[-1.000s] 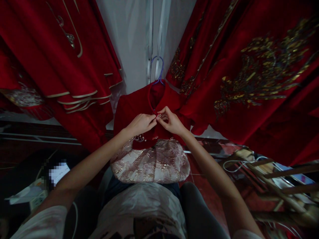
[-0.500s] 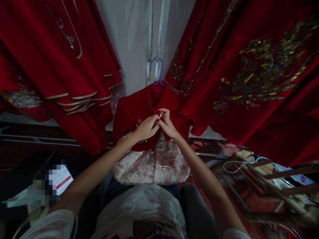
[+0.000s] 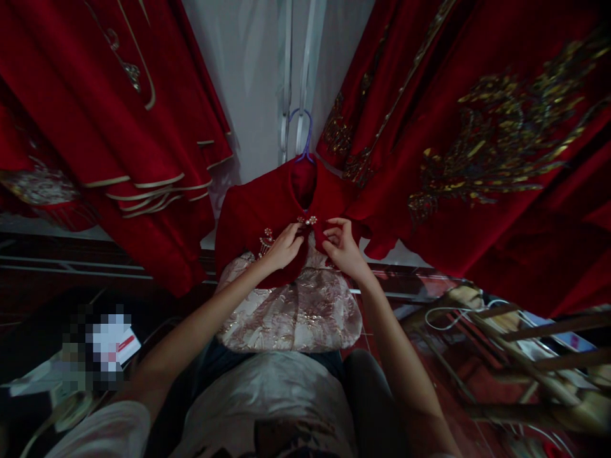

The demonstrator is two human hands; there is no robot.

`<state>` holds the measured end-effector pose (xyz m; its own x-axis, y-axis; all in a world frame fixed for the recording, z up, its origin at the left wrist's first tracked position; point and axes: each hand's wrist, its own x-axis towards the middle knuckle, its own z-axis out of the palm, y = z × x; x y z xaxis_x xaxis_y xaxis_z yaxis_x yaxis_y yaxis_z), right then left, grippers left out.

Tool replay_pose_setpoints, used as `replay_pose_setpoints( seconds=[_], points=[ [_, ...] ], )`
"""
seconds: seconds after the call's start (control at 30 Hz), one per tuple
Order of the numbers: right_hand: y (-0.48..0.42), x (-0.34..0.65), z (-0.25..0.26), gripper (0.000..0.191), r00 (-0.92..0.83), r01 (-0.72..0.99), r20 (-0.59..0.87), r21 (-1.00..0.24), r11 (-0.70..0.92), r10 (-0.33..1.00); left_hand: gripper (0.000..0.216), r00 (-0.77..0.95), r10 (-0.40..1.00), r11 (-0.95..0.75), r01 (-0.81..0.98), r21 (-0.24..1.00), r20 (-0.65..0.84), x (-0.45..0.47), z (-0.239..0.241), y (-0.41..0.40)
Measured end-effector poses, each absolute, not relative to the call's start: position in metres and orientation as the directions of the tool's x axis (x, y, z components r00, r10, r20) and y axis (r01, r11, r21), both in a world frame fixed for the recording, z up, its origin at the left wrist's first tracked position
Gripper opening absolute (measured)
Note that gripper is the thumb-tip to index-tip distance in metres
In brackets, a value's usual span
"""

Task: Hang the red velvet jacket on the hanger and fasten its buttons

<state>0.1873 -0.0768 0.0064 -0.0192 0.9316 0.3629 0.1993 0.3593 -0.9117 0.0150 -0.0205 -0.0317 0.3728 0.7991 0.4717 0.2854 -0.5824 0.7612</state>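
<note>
A small red velvet jacket [image 3: 255, 210] hangs on a purple hanger [image 3: 302, 137] in front of me, over a pale brocade skirt [image 3: 291, 312]. A beaded clasp [image 3: 308, 221] sits fastened at the jacket's neck. My left hand [image 3: 284, 247] pinches the left front edge of the jacket just below that clasp. My right hand [image 3: 341, 245] is beside it, fingers curled on the right front edge. Another beaded ornament [image 3: 265, 240] shows on the left chest panel.
Large red garments with gold trim [image 3: 119, 121] hang at the left, and red embroidered ones [image 3: 477, 140] at the right. A white wall [image 3: 252, 76] lies behind. A wooden frame with cables [image 3: 515, 343] stands at the lower right, and papers [image 3: 112, 337] lie at the lower left.
Both hands have moved down from the neck clasp and apart a little. The clasp, covered by fingers before, now shows closed at the collar.
</note>
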Motion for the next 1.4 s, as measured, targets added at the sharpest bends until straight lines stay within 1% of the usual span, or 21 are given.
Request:
replay_pose_setpoints(
  seconds=[0.03,0.1,0.17,0.2,0.27,0.3,0.37,0.43,0.5,0.57,0.63,0.73,0.8,0.87,0.93,1.07,1.13,1.23,1.3,1.4],
  points=[
    [-0.08,0.188,0.011,0.043,-0.043,0.156,0.355,-0.921,0.357,0.934,0.034,0.357,0.821,-0.548,0.274,0.791,0.446,0.017,-0.032,-0.02],
    [-0.084,0.187,0.017,0.04,-0.146,0.085,0.346,-0.929,0.36,0.927,0.038,0.33,0.867,-0.445,0.176,0.878,0.373,0.02,-0.031,-0.023],
    [-0.087,0.183,0.017,0.039,-0.269,0.042,0.326,-0.936,0.349,0.906,0.042,0.312,0.91,-0.285,-0.009,0.958,0.274,0.023,-0.029,-0.028],
    [-0.087,0.181,0.015,0.038,-0.321,0.032,0.313,-0.94,0.34,0.894,0.047,0.314,0.925,-0.186,-0.115,0.976,0.214,0.024,-0.028,-0.031],
    [-0.085,0.177,0.008,0.035,-0.386,0.035,0.296,-0.942,0.335,0.874,0.057,0.328,0.94,0.004,-0.299,0.954,0.099,0.025,-0.028,-0.04],
    [-0.083,0.175,0.004,0.034,-0.4,0.045,0.296,-0.939,0.341,0.867,0.059,0.33,0.942,0.073,-0.362,0.929,0.054,0.025,-0.03,-0.045],
    [-0.08,0.171,-0.005,0.034,-0.413,0.09,0.295,-0.928,0.361,0.862,0.055,0.3,0.954,0.134,-0.426,0.895,0.0,0.023,-0.038,-0.054],
    [-0.078,0.168,-0.012,0.038,-0.416,0.171,0.295,-0.904,0.393,0.86,0.045,0.212,0.977,0.103,-0.428,0.898,-0.011,0.02,-0.051,-0.061],
    [-0.077,0.165,-0.018,0.041,-0.393,0.292,0.304,-0.854,0.431,0.868,0.039,0.143,0.99,0.052,-0.392,0.919,0.005,0.018,-0.064,-0.065],
    [-0.077,0.162,-0.023,0.042,-0.354,0.412,0.317,-0.791,0.451,0.88,0.038,0.116,0.992,0.002,-0.355,0.935,0.041,0.016,-0.076,-0.066],
    [-0.077,0.16,-0.026,0.04,-0.324,0.479,0.328,-0.752,0.452,0.888,0.035,0.113,0.991,-0.028,-0.327,0.945,0.068,0.015,-0.082,-0.064],
    [-0.076,0.16,-0.027,0.036,-0.328,0.45,0.34,-0.764,0.463,0.881,0.028,0.113,0.989,-0.06,-0.271,0.961,0.093,0.01,-0.078,-0.057],
    [-0.075,0.162,-0.024,0.033,-0.324,0.393,0.352,-0.794,0.463,0.878,0.024,0.133,0.985,-0.08,-0.237,0.968,0.114,0.004,-0.066,-0.053],
    [-0.076,0.164,-0.018,0.03,-0.292,0.351,0.358,-0.823,0.447,0.887,0.025,0.146,0.979,-0.109,-0.22,0.969,0.143,-0.005,-0.047,-0.052],
    [-0.078,0.164,-0.011,0.028,-0.257,0.314,0.36,-0.846,0.43,0.897,0.029,0.117,0.975,-0.155,-0.237,0.959,0.187,-0.014,-0.026,-0.052],
    [-0.087,0.161,0.006,0.027,-0.244,0.209,0.391,-0.872,0.442,0.888,0.029,0.026,0.962,-0.246,-0.353,0.903,0.272,-0.03,-0.001,-0.053],
    [-0.09,0.158,0.011,0.025,-0.223,0.189,0.416,-0.868,0.458,0.881,0.028,0.022,0.962,-0.247,-0.343,0.906,0.271,-0.035,-0.002,-0.051],
    [-0.09,0.153,0.012,0.022,-0.198,0.204,0.418,-0.867,0.455,0.886,0.029,0.021,0.968,-0.239,-0.23,0.943,0.25,-0.037,-0.014,-0.048],
    [-0.086,0.147,0.007,0.024,-0.2,0.237,0.411,-0.86,0.451,0.889,0.03,0.018,0.965,-0.254,-0.159,0.954,0.26,-0.035,-0.023,-0.048],
    [-0.077,0.135,-0.003,0.028,-0.176,0.308,0.422,-0.835,0.457,0.889,0.031,0.029,0.963,-0.264,-0.126,0.956,0.269,-0.029,-0.033,-0.049]
  ],
)
